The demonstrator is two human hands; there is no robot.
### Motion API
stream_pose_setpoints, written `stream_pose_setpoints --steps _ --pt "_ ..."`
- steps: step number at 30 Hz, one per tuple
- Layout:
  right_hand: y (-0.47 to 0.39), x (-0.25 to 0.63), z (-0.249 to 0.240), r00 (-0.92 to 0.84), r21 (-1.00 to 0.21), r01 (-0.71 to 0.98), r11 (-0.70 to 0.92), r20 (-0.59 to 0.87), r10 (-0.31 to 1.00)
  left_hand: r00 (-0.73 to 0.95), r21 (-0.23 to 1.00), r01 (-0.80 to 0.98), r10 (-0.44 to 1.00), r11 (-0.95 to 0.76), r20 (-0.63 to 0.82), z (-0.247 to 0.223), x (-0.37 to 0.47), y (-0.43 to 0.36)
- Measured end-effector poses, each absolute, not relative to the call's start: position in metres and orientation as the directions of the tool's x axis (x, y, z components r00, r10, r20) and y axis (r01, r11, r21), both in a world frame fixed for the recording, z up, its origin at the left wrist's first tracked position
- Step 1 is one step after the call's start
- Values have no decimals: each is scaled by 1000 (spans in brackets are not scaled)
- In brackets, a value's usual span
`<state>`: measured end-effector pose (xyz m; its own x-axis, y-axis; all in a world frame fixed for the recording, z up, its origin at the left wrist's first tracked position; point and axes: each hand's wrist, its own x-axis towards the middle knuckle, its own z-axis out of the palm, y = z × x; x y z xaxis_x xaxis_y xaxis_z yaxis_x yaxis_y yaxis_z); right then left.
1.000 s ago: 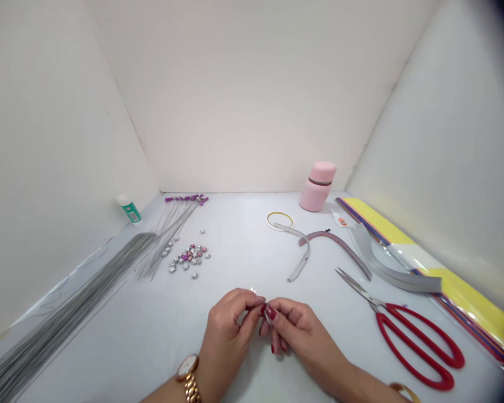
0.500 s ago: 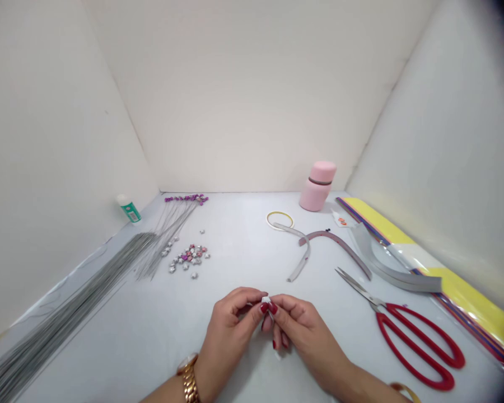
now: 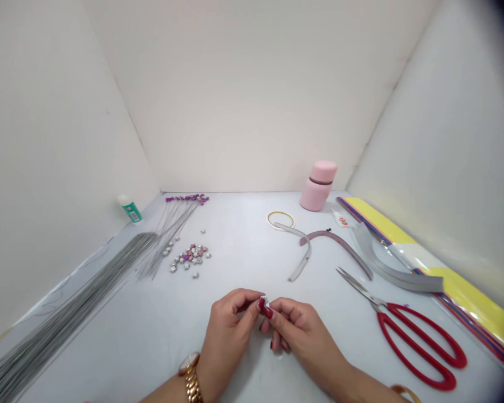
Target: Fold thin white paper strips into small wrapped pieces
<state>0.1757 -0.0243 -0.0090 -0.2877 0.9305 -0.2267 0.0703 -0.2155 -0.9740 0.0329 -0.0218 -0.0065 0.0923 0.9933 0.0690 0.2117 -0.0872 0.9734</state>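
Note:
Pinched between both hands at the front middle of the table is a small folded silver-white paper strip (image 3: 265, 300). My left hand (image 3: 235, 322) is closed on its left side, thumb and index fingertip pressed together. My right hand (image 3: 297, 324) grips it from the right, its thumb against the paper and the other fingers curled below. A pale tail end shows under the right fingers. Much of the paper is hidden by the fingertips. Beyond the left hand lies a pile of small folded paper stars (image 3: 193, 254) in silver, pink and purple.
Red-handled scissors (image 3: 378, 305) lie at right, near grey paper strips (image 3: 403, 278) and yellow sheets in plastic (image 3: 466, 280). A tape ring (image 3: 294, 222), narrow strips (image 3: 340, 240) and a pink flask (image 3: 317, 187) stand behind. Left are wires (image 3: 88, 291), purple-tipped stems (image 3: 180, 212) and a glue stick (image 3: 131, 210).
My thumbs have shifted on the folded paper, the right one dropping slightly lower and leftward. The paper has turned a little between the fingertips. Other things stay put.

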Motion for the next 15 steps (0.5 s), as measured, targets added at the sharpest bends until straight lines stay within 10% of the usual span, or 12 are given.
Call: stream_pose_setpoints --steps 7,15 --pt "-23 177 -9 -286 -982 61 -177 -187 940 252 834 397 919 -384 303 -2 29 -25" --pt "-23 179 -11 -339 -981 -3 -194 -182 923 191 992 81 978 -102 85 -7 31 -18"
